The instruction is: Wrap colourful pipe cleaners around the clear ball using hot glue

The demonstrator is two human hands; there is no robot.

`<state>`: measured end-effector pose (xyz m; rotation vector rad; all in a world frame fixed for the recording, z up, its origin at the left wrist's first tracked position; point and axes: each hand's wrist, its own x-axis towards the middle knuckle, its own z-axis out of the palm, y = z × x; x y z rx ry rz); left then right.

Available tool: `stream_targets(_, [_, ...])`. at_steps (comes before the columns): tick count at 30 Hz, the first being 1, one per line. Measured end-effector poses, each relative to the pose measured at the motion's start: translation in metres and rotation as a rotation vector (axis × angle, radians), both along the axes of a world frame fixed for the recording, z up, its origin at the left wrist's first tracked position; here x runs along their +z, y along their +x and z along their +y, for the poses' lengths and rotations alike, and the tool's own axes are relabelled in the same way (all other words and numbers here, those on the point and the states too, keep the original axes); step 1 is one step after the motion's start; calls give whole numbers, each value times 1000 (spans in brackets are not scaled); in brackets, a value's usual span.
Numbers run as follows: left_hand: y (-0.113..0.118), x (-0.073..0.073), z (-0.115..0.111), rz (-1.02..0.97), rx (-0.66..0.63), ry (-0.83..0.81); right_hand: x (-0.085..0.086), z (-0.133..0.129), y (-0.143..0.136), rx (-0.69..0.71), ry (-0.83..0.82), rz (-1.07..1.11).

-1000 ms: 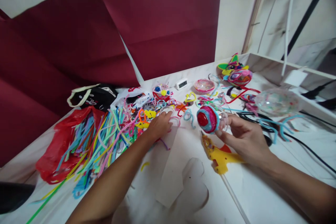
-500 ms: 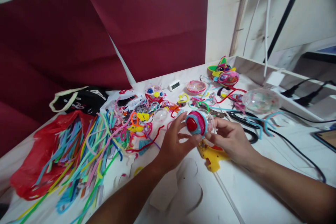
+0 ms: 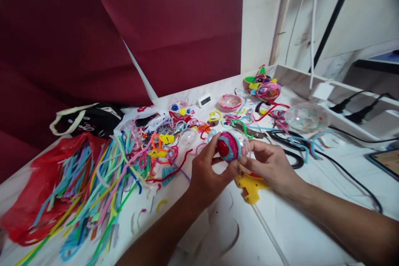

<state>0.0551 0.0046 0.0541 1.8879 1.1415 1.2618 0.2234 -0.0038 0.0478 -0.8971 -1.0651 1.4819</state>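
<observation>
A clear ball point(image 3: 232, 146) with red, light blue and magenta fuzzy strips coiled on its left side is held up above the white table point(image 3: 268, 224). My left hand point(image 3: 209, 169) grips its left side between thumb and fingers. On the right, my right hand point(image 3: 271, 165) pinches the clear part of the same ball, fingertips behind it and thumb in front. Just below the ball lies a yellow glue gun point(image 3: 252, 187), partly hidden by my right hand, with a clear glue stick point(image 3: 269, 232) pointing toward me.
Pipe cleaners point(image 3: 106, 178) spill from a red bag point(image 3: 34, 191) at left. Behind are a black bag point(image 3: 90, 120), a small digital display point(image 3: 204, 100), clear bowls point(image 3: 230, 102) and decorated balls point(image 3: 181, 110). Black-handled scissors point(image 3: 289, 143) and cables lie at right.
The ball has turned slightly in my hands, its red disc facing more to the left. The whole view has shifted a little; both hands keep their hold.
</observation>
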Motion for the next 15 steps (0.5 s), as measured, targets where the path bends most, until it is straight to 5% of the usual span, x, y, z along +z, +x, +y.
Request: stream_targets(15, [0,-3,2,95,56,134,-4,0,-2,-104,125,-71])
